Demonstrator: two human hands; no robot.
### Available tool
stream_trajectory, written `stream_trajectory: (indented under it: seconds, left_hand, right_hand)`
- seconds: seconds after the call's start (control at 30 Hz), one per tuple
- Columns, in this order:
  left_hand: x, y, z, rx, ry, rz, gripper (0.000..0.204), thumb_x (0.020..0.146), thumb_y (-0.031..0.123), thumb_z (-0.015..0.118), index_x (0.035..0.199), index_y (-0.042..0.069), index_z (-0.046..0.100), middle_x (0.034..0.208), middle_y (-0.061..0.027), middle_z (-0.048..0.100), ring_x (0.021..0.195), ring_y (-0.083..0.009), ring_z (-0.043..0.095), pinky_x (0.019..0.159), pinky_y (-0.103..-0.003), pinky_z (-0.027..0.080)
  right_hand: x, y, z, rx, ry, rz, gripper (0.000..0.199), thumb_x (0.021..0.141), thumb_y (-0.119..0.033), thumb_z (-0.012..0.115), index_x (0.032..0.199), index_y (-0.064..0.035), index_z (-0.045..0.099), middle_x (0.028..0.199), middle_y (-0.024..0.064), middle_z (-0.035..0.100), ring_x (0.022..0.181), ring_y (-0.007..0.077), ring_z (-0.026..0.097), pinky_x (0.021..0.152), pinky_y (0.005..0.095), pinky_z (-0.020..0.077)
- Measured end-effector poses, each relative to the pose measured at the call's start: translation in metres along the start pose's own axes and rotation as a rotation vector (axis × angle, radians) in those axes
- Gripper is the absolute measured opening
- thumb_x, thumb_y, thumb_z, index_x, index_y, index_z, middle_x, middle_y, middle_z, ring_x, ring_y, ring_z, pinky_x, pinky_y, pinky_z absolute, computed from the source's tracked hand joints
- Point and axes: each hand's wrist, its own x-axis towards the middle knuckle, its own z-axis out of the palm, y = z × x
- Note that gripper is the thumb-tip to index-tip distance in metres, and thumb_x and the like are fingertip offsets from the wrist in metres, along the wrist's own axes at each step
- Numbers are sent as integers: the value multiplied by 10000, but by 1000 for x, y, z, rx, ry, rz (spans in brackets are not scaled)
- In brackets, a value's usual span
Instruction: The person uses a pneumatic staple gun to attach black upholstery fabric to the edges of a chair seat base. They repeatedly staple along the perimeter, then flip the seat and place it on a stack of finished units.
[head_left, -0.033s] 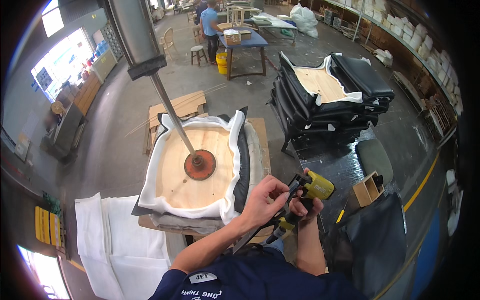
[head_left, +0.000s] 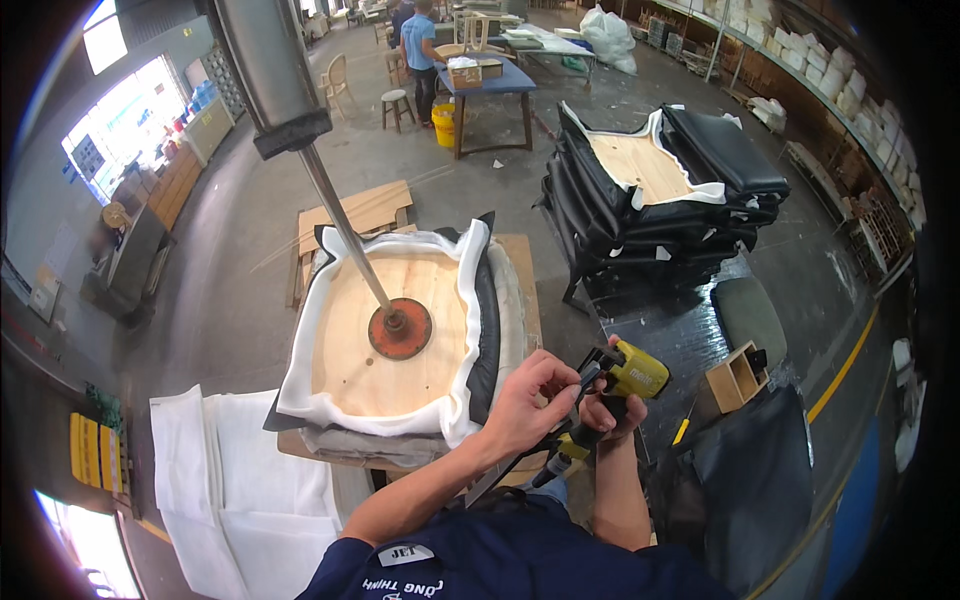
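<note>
A workshop hall with a grey concrete floor [head_left: 250, 300] is shown, in which a stack of black-covered seat panels [head_left: 660, 200] stands to the right and a plywood seat base [head_left: 390, 330], wrapped in white padding [head_left: 300, 400], is pinned to the work stand by a round red press plate [head_left: 400, 330]. The yellow staple gun [head_left: 615, 385] is held just right of the base's near-right corner, its long axis slanting from lower left to upper right. The right hand [head_left: 610, 415] is closed around its grip, while the left hand [head_left: 530, 400], the nearer one to the base, is pinched narrowly on the gun's front end.
</note>
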Motion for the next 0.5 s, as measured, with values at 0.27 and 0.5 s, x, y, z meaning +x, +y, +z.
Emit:
stream_trajectory:
  seconds: [0.27, 0.5]
  left_hand:
    - [-4, -7, 2, 38, 35, -27, 96, 944, 21, 681, 1030, 12, 640, 994, -45, 608, 854, -107, 602, 764, -259, 507]
    - [3, 2, -7, -70, 60, -246, 116, 969, 92, 682, 1040, 10, 639, 907, -19, 670, 790, -79, 596, 737, -249, 500]
  right_hand:
    - [-1, 1, -4, -11, 22, 31, 992, 873, -201, 731, 1651, -182, 117, 1238, 238, 578, 612, 197, 633, 552, 322, 484]
    - [13, 5, 15, -44, 68, 44, 973, 886, -181, 719, 1657, -167, 126, 1217, 224, 563, 636, 188, 620, 588, 311, 510]
